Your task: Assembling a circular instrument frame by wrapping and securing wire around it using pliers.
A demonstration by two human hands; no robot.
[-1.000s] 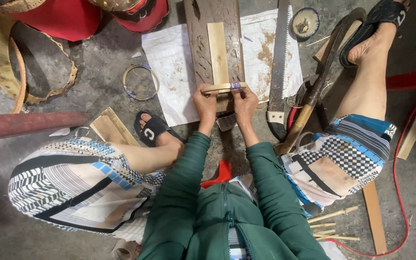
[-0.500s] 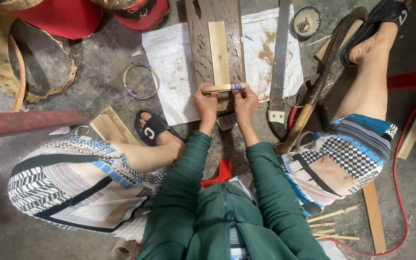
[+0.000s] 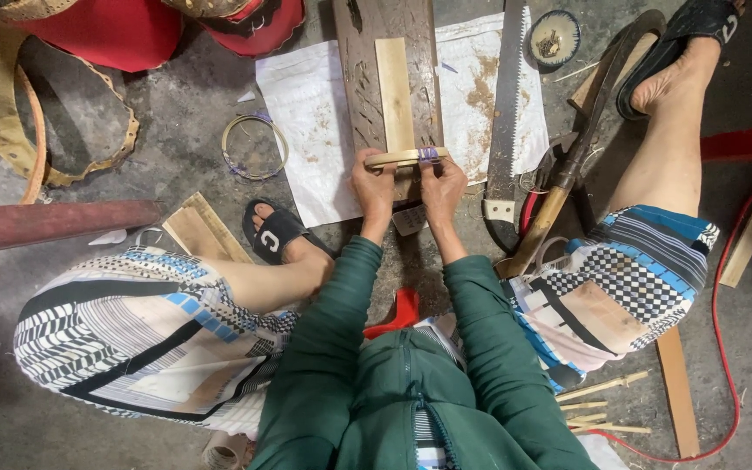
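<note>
Looking down from the head camera, the left hand (image 3: 374, 178) and the right hand (image 3: 442, 181) are close together, and both pinch one short bundle of thin bamboo strips (image 3: 405, 157) that lies crosswise between them. The left fingers close on its left end; the right fingers close on the end with a dark band. The bundle is just above a long dark wooden board (image 3: 360, 70), on which a pale bamboo slat (image 3: 394, 83) lies lengthwise. White sheets (image 3: 306, 104) lie under the board. A handsaw (image 3: 506, 104) lies right of the board, beside a big knife with wooden handle (image 3: 567, 174). A small wire ring (image 3: 255, 146) lies at the left.
</note>
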